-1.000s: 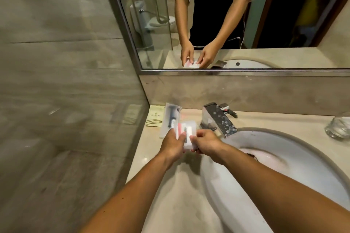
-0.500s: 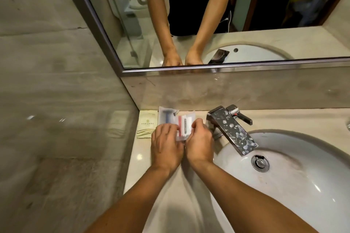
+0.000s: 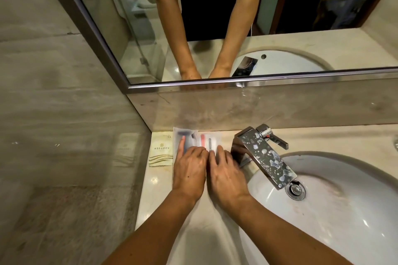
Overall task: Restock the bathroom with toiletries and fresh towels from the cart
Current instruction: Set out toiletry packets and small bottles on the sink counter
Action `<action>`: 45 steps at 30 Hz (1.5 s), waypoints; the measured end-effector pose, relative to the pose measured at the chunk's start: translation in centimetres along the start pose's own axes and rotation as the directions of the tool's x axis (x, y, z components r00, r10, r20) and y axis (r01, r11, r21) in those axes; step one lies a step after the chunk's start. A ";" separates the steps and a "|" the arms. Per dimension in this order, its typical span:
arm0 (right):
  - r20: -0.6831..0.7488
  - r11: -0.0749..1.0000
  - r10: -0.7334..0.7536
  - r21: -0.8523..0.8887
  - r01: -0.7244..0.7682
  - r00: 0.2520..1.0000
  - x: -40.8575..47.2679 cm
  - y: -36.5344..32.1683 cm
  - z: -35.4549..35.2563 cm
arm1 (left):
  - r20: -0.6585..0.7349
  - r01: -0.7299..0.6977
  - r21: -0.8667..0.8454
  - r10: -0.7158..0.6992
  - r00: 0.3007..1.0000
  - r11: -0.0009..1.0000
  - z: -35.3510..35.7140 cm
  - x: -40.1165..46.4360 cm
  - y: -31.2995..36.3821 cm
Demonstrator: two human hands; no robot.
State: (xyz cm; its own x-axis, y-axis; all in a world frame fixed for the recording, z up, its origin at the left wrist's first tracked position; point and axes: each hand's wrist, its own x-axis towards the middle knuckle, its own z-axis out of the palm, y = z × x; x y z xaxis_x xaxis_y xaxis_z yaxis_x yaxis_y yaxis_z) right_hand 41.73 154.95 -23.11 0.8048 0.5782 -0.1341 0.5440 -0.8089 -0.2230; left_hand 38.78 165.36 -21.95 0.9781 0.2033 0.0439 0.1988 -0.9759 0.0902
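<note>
Plastic crinkles flat under both hands at the far left corner of the counter [image 3: 193,232]. The left hand [image 3: 189,170] lies palm down with fingers straight, its forefinger stretched along the razor packet [image 3: 185,136]; the right hand [image 3: 226,170] rests beside it, fingers extended onto the toothbrush packet [image 3: 210,141], which overlaps the razor packet's right edge. Neither hand grips anything; both press and square up. Just left of the packets sits a cream sachet [image 3: 161,150] against the wall. To the right, close by the right hand, stands the water-spotted tap [image 3: 265,157] over the white basin [image 3: 355,211]. The likely trouble is the slick wrappers sliding on the polished stone: a push too far right could send the toothbrush packet against the wet tap or into the basin, soaking it.
</note>
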 end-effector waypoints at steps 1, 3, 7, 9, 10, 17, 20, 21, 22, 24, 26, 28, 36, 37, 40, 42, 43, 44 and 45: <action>0.005 0.999 -0.029 -0.013 0.029 1.000 -0.1 0.2 0.0 | -0.005 0.000 -0.028 -0.001 1.000 1.000 0.0 0.2 0.1; 0.026 0.997 -0.062 -0.033 0.063 0.998 0.0 0.5 -0.1 | -0.007 0.010 -0.061 -0.010 1.000 0.998 -0.1 0.6 0.3; 0.100 0.988 -0.111 -0.093 0.121 0.989 0.2 1.2 -0.5 | -0.009 0.019 -0.040 -0.019 1.000 0.999 0.2 0.7 0.7; 0.132 0.989 -0.128 -0.057 0.136 0.983 0.3 1.3 -0.9 | 0.001 0.014 -0.020 -0.014 1.000 1.000 0.1 0.4 0.8; 0.140 0.993 -0.115 -0.019 0.119 0.983 0.2 1.4 -1.3 | 0.003 0.015 -0.012 -0.015 1.000 1.000 0.0 0.2 0.9; 0.127 0.995 -0.101 0.004 0.101 0.987 -2.2 1.5 -3.8 | 0.031 0.043 -0.016 -0.042 0.999 0.999 -2.5 -2.4 1.3; 0.159 0.993 -0.114 0.008 0.114 0.981 -3.7 1.7 -5.0 | 0.151 0.104 -0.038 -0.097 0.984 0.994 -4.0 -4.3 1.8; 0.166 0.992 -0.128 0.012 0.128 0.978 -4.4 1.7 -5.4 | 0.210 0.117 -0.052 -0.104 0.972 0.992 -4.5 -5.1 2.0; 0.177 0.989 -0.145 0.007 0.146 0.973 -5.1 1.8 -5.8 | 0.258 0.107 -0.049 -0.091 0.962 0.993 -5.1 -5.9 2.3; 0.213 0.983 -0.176 -0.006 0.181 0.961 -6.4 2.0 -6.5 | 0.324 0.064 0.001 -0.061 0.944 0.998 -6.2 -7.4 2.9; 0.253 0.978 -0.199 -0.017 0.210 0.947 -7.9 2.2 -7.6 | 0.348 0.055 0.038 -0.064 0.935 0.998 -7.7 -8.7 3.5; 0.279 0.977 -0.200 -0.016 0.213 0.939 -9.5 2.4 -8.8 | 0.351 0.048 0.074 -0.072 0.934 0.996 -9.3 -9.9 4.4; 0.240 0.985 -0.158 -0.024 0.169 0.958 -15.5 3.9 -12.8 | 0.382 0.002 0.131 -0.052 0.923 0.991 -13.0 -13.6 7.4; 0.226 0.987 -0.149 -0.026 0.159 0.963 -16.3 4.0 -13.2 | 0.383 -0.015 0.130 -0.036 0.923 0.991 -13.2 -14.2 7.9; 0.168 0.992 -0.117 -0.027 0.123 0.979 -19.2 4.5 -14.0 | 0.361 -0.069 0.123 0.020 0.932 0.990 -13.9 -16.3 9.2; 0.134 0.995 -0.084 -0.041 0.090 0.987 -21.8 4.5 -14.2 | 0.346 -0.100 0.117 0.054 0.937 0.988 -14.3 -18.0 10.0; 0.128 0.996 -0.068 -0.048 0.074 0.989 -23.2 4.5 -14.2 | 0.340 -0.112 0.114 0.067 0.938 0.987 -14.5 -18.9 10.5; 0.125 0.997 -0.054 -0.052 0.061 0.991 -24.5 4.6 -14.1 | 0.337 -0.124 0.113 0.080 0.938 0.986 -14.5 -19.7 10.8; 0.116 0.997 -0.039 -0.056 0.046 0.992 -25.9 4.7 -13.9 | 0.335 -0.141 0.110 0.096 0.937 0.984 -14.5 -20.8 11.3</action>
State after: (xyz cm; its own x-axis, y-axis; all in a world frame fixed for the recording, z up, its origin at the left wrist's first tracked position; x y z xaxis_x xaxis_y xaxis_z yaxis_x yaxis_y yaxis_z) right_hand 26.75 134.65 -7.24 0.7499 0.6179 -0.2363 0.5929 -0.7862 -0.1742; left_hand 19.82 151.31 -7.38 0.9566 0.0698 -0.2831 0.0648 -0.9975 -0.0271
